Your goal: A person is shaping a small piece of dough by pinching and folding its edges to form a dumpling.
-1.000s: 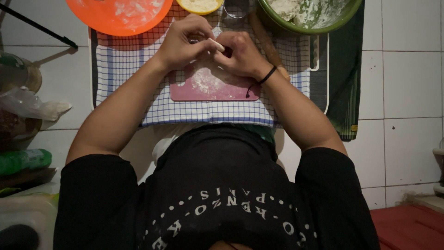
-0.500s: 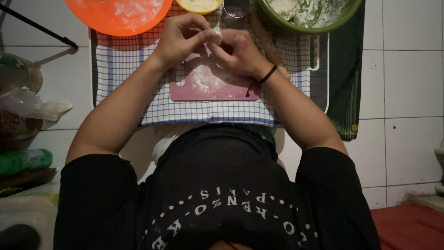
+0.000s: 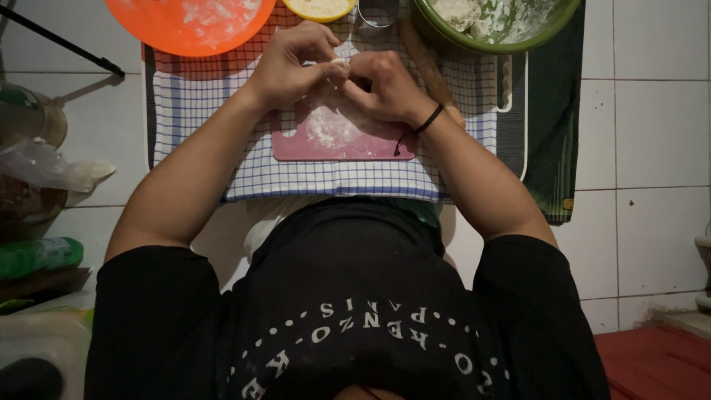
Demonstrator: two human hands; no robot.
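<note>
My left hand [image 3: 295, 65] and my right hand [image 3: 383, 90] meet fingertip to fingertip above a pink cutting board [image 3: 335, 139] dusted with flour. Between them they pinch a small white piece of dough [image 3: 340, 67]. Fingers of both hands are curled around it, and most of the dough is hidden. A black band circles my right wrist. The board lies on a blue-and-white checked cloth [image 3: 192, 111] on the tiled floor.
An orange plate [image 3: 189, 22] with flour, a small yellow bowl [image 3: 320, 7], a metal ring [image 3: 378, 11] and a green bowl [image 3: 492, 26] of floury dough line the far edge. A wooden rolling pin [image 3: 433, 70] lies beside my right hand. A dark green cloth [image 3: 552, 126] hangs right; bags and packages [image 3: 41, 170] sit left.
Both hands stay together over the board. The fingers have shifted around the dough piece, which now shows at the left hand's fingertips.
</note>
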